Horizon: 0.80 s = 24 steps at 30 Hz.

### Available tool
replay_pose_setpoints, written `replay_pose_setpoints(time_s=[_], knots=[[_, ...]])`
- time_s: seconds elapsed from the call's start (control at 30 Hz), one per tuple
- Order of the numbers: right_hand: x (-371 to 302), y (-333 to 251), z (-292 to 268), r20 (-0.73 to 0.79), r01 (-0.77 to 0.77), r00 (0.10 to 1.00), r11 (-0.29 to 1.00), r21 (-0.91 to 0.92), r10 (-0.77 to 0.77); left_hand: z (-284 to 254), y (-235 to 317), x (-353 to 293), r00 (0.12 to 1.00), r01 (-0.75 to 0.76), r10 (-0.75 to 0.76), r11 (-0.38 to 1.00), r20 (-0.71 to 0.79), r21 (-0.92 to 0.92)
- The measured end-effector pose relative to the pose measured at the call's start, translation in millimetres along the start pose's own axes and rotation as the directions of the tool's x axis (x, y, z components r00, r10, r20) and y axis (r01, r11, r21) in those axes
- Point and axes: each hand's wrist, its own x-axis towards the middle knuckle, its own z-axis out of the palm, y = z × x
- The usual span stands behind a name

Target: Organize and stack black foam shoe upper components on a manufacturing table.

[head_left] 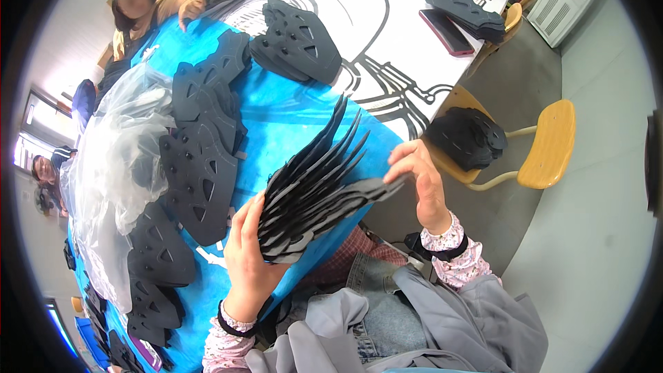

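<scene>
Fanning out a thick bunch of black foam cutouts (311,186) is what's going on here, smack in the middle of the frame, just over the near edge of the blue table cover (290,117). The left hand (248,249) is clamped around the bottom of the bunch, thumb on top, while the right hand (418,179) pinches the tip of one sheet with its fingertips, other fingers loosely spread. Looks to me like they're mid-way through peeling or counting single pieces off the bundle, so the next move probably calls for a light pull with the right while the left keeps the rest from sliding. More black pieces sit in overlapping rows (204,138) on the left of the frame beside a big clear plastic bag (117,159), and another stack (297,41) sits up top centre. Room-wise, the table edge is right under the fan, so a dropped sheet would land on the lap or floor. Open floor is on the right side of the frame, past a yellow chair (545,145) with its own pile of pieces (466,137). Another person (148,14) works at the upper left, well apart.
</scene>
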Motion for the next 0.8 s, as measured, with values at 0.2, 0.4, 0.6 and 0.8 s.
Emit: replay_pose_setpoints(time_s=[0.2, 0.4, 0.6, 0.8], knots=[[2, 4, 1, 0.057, -0.077, 0.996, 0.968, 0.24, 0.065, -1, 7, -8, 0.999, -0.042, 0.04, 0.998, 0.036, 0.053], [-5, 6, -8, 0.121, -0.091, 0.99, 0.984, 0.153, 0.072, 2, 12, -12, 0.999, -0.039, 0.039, 0.999, -0.006, 0.033], [-5, 12, -9, 0.06, -0.128, 0.991, 0.972, 0.197, 0.119, 3, 10, -10, 0.999, -0.035, 0.036, 0.999, -0.023, 0.042], [-3, 14, 5, 0.046, -0.194, 0.977, 0.775, 0.601, 0.209, 3, 0, -8, 0.998, 0.044, -0.049, 0.994, -0.05, -0.099]])
